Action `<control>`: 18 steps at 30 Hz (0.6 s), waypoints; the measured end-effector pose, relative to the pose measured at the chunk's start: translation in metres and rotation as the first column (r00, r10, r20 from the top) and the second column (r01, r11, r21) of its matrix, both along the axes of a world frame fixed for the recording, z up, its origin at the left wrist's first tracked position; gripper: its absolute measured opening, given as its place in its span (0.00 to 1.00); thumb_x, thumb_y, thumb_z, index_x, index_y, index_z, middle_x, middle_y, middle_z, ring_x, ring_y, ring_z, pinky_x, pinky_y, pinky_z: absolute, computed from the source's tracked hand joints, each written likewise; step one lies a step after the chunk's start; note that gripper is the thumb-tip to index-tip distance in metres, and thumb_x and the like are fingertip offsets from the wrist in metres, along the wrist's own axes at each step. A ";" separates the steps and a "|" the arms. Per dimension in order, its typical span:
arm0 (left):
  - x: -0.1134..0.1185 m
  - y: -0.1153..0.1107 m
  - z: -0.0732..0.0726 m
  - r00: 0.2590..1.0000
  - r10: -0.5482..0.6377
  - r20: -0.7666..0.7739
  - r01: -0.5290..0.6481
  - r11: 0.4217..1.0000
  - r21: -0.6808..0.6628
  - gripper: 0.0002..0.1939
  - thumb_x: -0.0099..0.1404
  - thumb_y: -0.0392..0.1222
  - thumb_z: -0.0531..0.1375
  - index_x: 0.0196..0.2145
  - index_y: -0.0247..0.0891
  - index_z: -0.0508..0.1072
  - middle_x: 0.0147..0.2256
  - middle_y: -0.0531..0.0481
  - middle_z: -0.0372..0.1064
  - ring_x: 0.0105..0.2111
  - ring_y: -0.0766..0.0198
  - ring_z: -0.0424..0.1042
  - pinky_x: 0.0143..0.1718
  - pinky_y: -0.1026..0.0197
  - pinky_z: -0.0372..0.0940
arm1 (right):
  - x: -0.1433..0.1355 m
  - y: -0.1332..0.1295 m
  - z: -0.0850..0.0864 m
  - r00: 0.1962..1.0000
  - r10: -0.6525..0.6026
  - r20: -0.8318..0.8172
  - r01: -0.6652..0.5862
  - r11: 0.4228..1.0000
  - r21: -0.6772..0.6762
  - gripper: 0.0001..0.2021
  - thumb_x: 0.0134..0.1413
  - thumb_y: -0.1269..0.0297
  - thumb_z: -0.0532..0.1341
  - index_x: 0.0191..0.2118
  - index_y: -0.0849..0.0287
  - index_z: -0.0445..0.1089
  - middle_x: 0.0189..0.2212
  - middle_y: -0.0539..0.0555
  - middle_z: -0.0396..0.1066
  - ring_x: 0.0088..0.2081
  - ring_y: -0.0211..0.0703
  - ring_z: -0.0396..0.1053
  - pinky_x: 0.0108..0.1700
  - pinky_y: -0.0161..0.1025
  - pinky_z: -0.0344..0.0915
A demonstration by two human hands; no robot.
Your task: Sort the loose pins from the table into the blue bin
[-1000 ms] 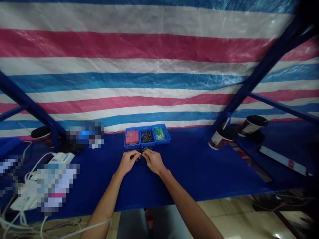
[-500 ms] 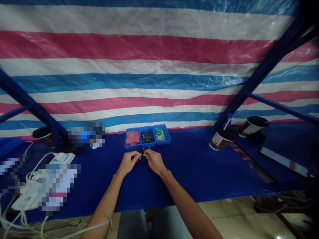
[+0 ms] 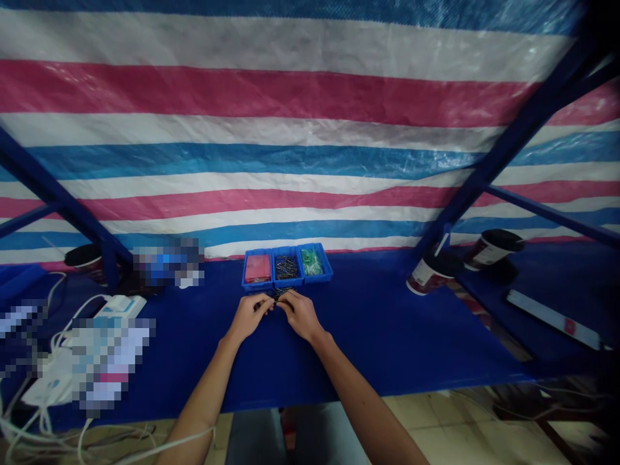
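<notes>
My left hand (image 3: 250,314) is closed in a pinch over the blue table, with dark bits partly visible under its curled fingers, too small to make out. My right hand (image 3: 301,313) faces it, also pinching, its fingertips almost meeting the left ones; what it holds is hidden. Just beyond the fingertips lies a small pile of dark screws (image 3: 281,292). Behind the pile stand three joined blue bins: a left bin (image 3: 245,284) with pink flat pieces (image 3: 258,267), a middle bin (image 3: 289,283) with dark screws (image 3: 286,267), and a right bin (image 3: 329,274) with green and clear small plastic pieces (image 3: 311,261).
White power strips (image 3: 55,381) and tangled cables lie at the left. Dark tubs (image 3: 431,274) stand at the right, one holding a pen-like item. A long white bar (image 3: 552,318) rests further right. Blue frame posts (image 3: 504,142) and a striped sheet (image 3: 290,97) close off the back.
My right hand's fingers have shifted slightly beside the dark pile, their tips drawn a little lower. My left hand stays almost where it was.
</notes>
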State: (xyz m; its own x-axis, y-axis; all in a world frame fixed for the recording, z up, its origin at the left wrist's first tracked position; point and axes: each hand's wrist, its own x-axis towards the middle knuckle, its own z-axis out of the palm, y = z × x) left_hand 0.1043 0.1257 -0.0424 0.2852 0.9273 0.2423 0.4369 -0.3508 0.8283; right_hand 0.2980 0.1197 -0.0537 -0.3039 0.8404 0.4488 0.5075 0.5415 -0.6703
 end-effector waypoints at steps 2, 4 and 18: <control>0.000 0.000 0.001 1.000 0.000 -0.004 0.000 1.000 0.008 0.18 0.70 0.49 0.56 0.29 0.35 0.76 0.26 0.50 0.74 0.24 0.66 0.71 0.30 0.66 0.63 | 0.000 0.000 0.001 1.000 0.003 0.011 -0.003 1.000 0.001 0.08 0.68 0.64 0.56 0.38 0.55 0.71 0.36 0.52 0.73 0.38 0.41 0.71 0.42 0.35 0.62; 0.000 -0.001 0.002 1.000 0.000 -0.004 0.000 1.000 0.016 0.17 0.70 0.48 0.56 0.29 0.35 0.76 0.26 0.50 0.75 0.24 0.66 0.70 0.30 0.66 0.63 | 0.000 -0.001 0.002 0.999 -0.001 0.032 0.001 1.000 -0.007 0.10 0.69 0.64 0.54 0.38 0.55 0.70 0.36 0.52 0.73 0.36 0.40 0.71 0.40 0.34 0.61; 0.001 -0.002 0.001 1.000 -0.013 0.007 0.012 0.999 0.047 0.16 0.70 0.47 0.56 0.30 0.36 0.77 0.28 0.50 0.75 0.24 0.67 0.70 0.31 0.66 0.64 | 0.001 0.004 -0.003 0.995 -0.039 0.090 0.042 0.998 -0.038 0.20 0.72 0.60 0.49 0.26 0.57 0.62 0.22 0.48 0.65 0.24 0.37 0.62 0.30 0.34 0.51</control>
State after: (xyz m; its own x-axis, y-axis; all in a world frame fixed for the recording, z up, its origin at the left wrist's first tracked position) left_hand 0.1053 0.1241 -0.0412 0.2948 0.9113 0.2874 0.4261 -0.3946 0.8141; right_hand 0.2994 0.1234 -0.0569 -0.3065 0.8696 0.3872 0.5869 0.4929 -0.6423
